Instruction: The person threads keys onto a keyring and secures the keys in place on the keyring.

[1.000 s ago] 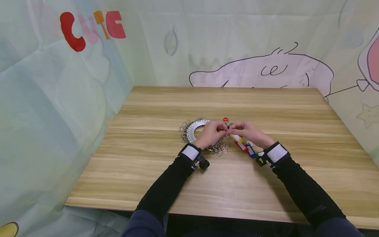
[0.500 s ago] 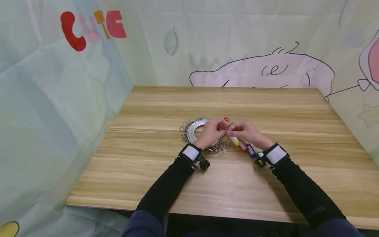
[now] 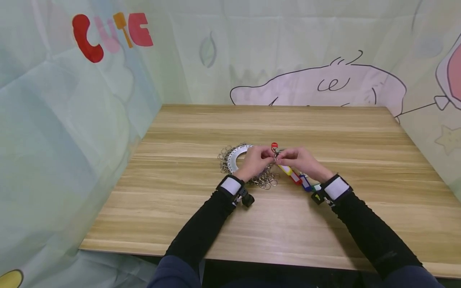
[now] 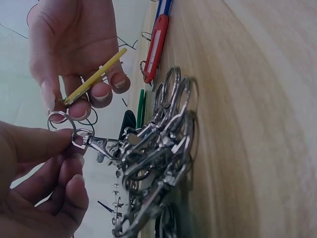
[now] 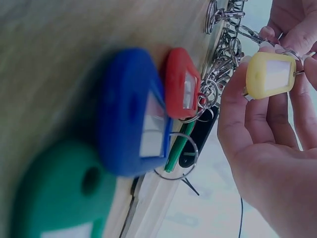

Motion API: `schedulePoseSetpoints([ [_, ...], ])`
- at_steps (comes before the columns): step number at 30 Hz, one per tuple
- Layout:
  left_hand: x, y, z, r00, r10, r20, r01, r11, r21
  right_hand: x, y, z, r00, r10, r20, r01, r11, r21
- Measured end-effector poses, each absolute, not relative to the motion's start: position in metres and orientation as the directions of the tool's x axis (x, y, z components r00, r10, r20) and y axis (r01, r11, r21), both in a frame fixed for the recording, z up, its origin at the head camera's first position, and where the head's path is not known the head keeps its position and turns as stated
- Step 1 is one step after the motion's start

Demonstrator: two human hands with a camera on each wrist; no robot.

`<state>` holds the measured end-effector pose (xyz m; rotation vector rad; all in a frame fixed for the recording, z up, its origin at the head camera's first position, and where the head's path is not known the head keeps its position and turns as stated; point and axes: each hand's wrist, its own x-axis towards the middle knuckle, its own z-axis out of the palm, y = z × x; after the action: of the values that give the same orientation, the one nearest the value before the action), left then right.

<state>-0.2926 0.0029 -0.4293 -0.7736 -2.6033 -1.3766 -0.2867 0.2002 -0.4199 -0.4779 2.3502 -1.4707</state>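
My left hand (image 3: 255,161) pinches the ring end of a metal swivel clasp (image 4: 101,145) between thumb and finger. Facing it, my right hand (image 3: 302,161) holds a yellow key tag (image 5: 272,74) with a white label, fingertips at its split ring (image 4: 62,119). The split ring meets the clasp's ring; whether they are linked I cannot tell. A white ring-shaped plate (image 3: 232,160), hung around with several such clasps (image 4: 163,144), lies under and left of the left hand, which hides part of it.
Right of the hands lie a red key tag (image 5: 181,84), a blue key tag (image 5: 131,109) and a green key tag (image 5: 59,193) in a slanting row. Another red tag (image 3: 274,145) lies just beyond the fingertips. Everything rests on a wooden table (image 3: 180,200) before printed cloth walls.
Both hands stay nearly in place with small finger movements. The yellow key tag has tilted a little, and more metal shows by the far red tag.
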Motion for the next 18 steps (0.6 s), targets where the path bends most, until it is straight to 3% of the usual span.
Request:
schedulePoseSetpoints([
  [18, -0.2896, 0.0057, -0.4288, -0.853, 0.363, 0.375, 0.518, 0.5, 0.694, -0.2864, 0.1917, -0.4235, -0.884, -0.462, 0.062, -0.289, 0.439, -0.851],
])
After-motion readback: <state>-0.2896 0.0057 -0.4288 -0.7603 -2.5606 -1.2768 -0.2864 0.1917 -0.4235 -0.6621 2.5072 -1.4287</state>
